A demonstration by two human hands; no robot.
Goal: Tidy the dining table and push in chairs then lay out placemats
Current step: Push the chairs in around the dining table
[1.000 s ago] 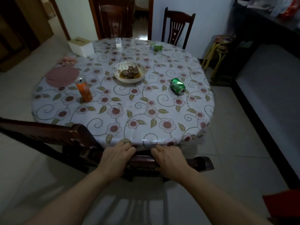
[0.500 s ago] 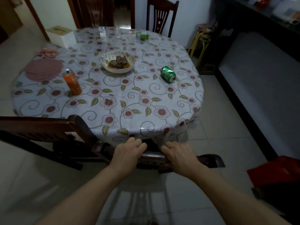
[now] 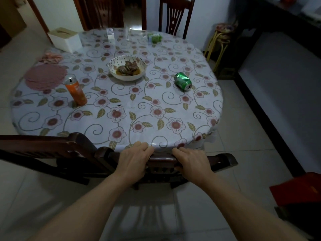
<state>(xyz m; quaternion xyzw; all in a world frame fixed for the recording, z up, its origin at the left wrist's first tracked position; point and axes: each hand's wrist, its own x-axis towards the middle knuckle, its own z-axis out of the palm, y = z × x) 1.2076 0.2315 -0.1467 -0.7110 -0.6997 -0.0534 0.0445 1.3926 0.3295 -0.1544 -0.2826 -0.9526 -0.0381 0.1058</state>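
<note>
Home dining room, dim light. Round table under a floral plastic tablecloth [image 3: 156, 105], dark carved wooden chairs round it: one at the near edge [image 3: 163, 160], another at the far edge [image 3: 175, 14]. Leftovers on the tabletop: white patterned bowl of food [image 3: 127, 67] near the centre, upright orange drink can [image 3: 76, 92] toward the left edge, green can on its side [image 3: 183, 81] toward the right edge, white tissue box with wooden lid [image 3: 65, 39] at the far left edge. Pale tiled floor [image 3: 243, 136], open doorway [image 3: 132, 13] behind the table
</note>
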